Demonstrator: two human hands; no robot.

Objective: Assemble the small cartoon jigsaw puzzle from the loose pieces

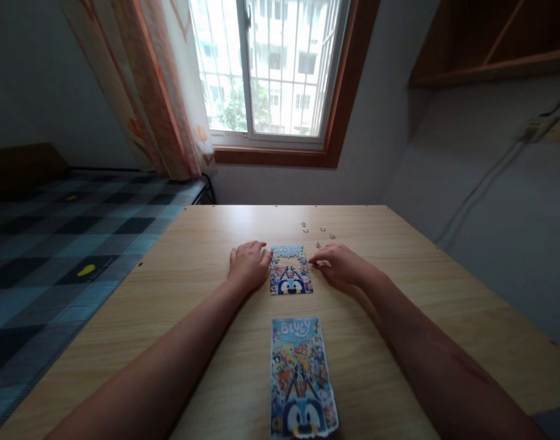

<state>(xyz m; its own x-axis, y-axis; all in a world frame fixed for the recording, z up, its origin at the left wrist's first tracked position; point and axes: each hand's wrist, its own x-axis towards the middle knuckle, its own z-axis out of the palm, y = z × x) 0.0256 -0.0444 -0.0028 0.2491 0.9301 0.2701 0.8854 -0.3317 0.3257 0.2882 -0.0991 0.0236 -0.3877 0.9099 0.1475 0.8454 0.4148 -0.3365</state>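
A partly assembled jigsaw puzzle (291,285) lies flat on the table, with a gap showing bare wood in its upper middle. My left hand (250,264) rests on the table at the puzzle's left side, its fingers loosely spread and their tips by that edge. Just off the right edge, my right hand (337,261) is closed in a pinch, apparently on a small puzzle piece mostly hidden by the fingers. Beyond it lie several loose puzzle pieces (323,230). Nearer to me is a printed picture sheet (301,373) with the same blue cartoon dog and the word "Bluey".
The wooden table (216,379) reaches toward a wall with a barred window (282,73). A bed (87,244) with a checked cover stands along the left, beside a curtain (156,91). A shelf (491,70) and a cable (482,174) are on the right wall.
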